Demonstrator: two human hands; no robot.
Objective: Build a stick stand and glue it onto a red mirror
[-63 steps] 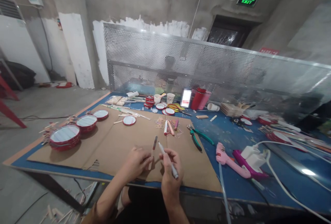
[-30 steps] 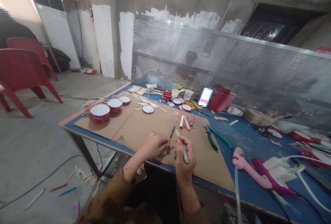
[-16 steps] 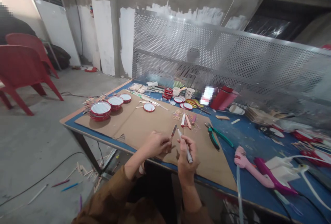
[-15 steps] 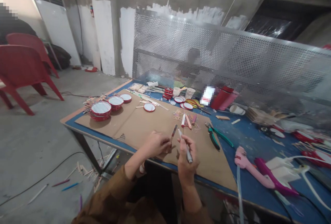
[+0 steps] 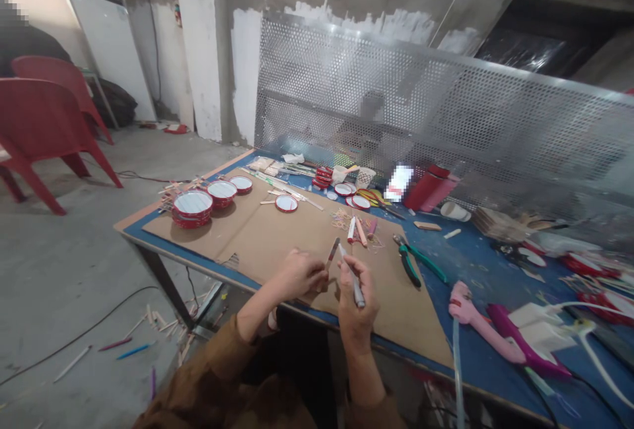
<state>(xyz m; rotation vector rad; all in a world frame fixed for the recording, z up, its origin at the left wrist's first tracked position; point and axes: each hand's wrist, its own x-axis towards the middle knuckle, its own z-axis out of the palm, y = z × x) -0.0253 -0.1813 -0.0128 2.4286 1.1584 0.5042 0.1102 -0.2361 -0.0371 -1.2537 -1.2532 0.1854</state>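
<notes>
Near the table's front edge, my left hand (image 5: 303, 274) pinches a thin flat stick (image 5: 333, 252) that points up and away, its upper part dark. My right hand (image 5: 357, 297) is closed around a pale marker (image 5: 352, 277), whose tip is beside the stick; whether they touch cannot be made out. Both hands are over a brown cardboard sheet (image 5: 257, 237). Beyond them lie a white marker (image 5: 351, 229), a peach one (image 5: 361, 231) and loose rubber bands. A round red-rimmed piece (image 5: 286, 202) rests farther back.
Stacks of red-rimmed rounds (image 5: 192, 208) stand at the left. To the right are green-handled pliers (image 5: 409, 264), a pink glue gun (image 5: 483, 327) and a purple power strip (image 5: 532, 343) with cables. A lit phone (image 5: 399, 183) and a red bottle (image 5: 426, 187) stand before a perforated metal panel (image 5: 317, 79).
The marker in my right hand has shifted slightly left, closer to the stick. My left hand keeps its hold with hardly any movement. The view has moved a little.
</notes>
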